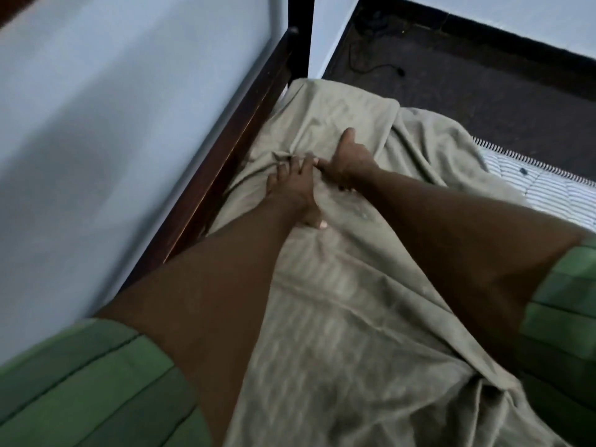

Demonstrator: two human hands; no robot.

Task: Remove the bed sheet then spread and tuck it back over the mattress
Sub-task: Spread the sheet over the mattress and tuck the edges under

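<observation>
Reaching forward, both arms extend over the mattress (545,185) toward its far corner by the wall (106,130). The olive bed sheet (338,317) covers the wall-side strip of the mattress from near edge to far corner, wrinkled, with a fold line running across mid-length. Its right edge lies bunched short of the mattress's right edge, leaving striped mattress ticking bare there.

Left hand (292,188): palm down on the sheet, fingers spread and straight, fingertips at a small pucker of cloth near the wall-side edge. Pressing, not grasping.

Right hand (346,159): just right of the left, touching or nearly touching its fingertips. Thumb sticks out toward the far corner; the other fingers curl under, against the sheet. Cannot tell whether they pinch cloth or just press; blurred.

Dark wooden bed frame (225,150) runs along the wall-side edge, with a post (301,33) at the far corner. Dark floor (467,82) beyond the far edge, with a black cable (374,71) on it. Green sleeves (96,382) at both bottom corners of the view.
</observation>
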